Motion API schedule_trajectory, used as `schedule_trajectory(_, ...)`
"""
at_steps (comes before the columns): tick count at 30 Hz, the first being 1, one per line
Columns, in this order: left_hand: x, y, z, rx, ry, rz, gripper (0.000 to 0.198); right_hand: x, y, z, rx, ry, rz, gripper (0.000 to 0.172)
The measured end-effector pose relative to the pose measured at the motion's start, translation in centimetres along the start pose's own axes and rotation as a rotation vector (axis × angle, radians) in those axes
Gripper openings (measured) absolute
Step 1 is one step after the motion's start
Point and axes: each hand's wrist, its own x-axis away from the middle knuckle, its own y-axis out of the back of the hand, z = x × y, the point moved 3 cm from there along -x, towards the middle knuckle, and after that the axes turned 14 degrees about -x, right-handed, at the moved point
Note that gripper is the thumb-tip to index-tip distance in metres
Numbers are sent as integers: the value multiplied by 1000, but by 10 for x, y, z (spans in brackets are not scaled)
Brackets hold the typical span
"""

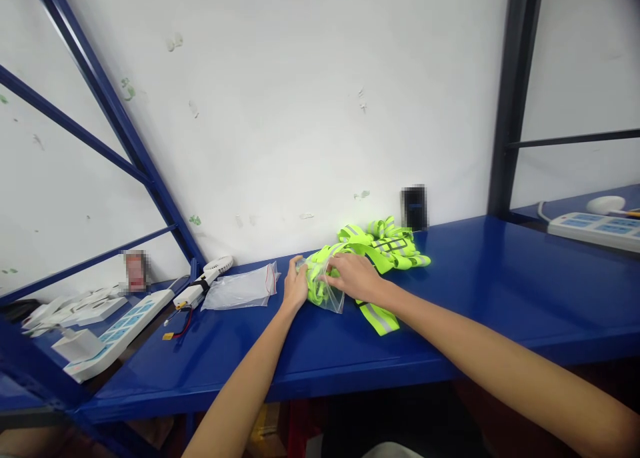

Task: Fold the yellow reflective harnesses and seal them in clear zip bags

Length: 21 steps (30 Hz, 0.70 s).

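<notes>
Clear bag point(333, 302) holding neon straps point(316, 287) lies between left hand point(295, 286) and right hand point(353, 276), both gripping it.

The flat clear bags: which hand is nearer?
Left. The left hand is just right of the flat clear bags; the right hand is farther right, on yellow straps.

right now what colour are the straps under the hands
Fluorescent yellow-green straps with grey reflective stripes, clearest in the head view.
</notes>
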Motion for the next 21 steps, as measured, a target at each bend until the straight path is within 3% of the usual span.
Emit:
schedule_trajectory(2, 0, 3, 0, 45, -9, -73, 29, 1, 0, 1, 33, -6, 0, 33)
schedule_trajectory(8, 3, 23, -5, 250, -11, -434, 23, 4, -3, 1, -46, -32, -42, 32)
schedule_trajectory(12, 6, 28, -13, 375, -44, -489, 22, 3, -6, 2, -229, -24, -16, 34)
schedule_trajectory(17, 16, 35, -24, 315, -64, -552, 17, 0, -11, 7, -457, -29, 44, 36)
schedule_trajectory(21, 21, 36, -30, 285, -83, -519, 19, -1, -14, 10, -531, -59, -37, 39)
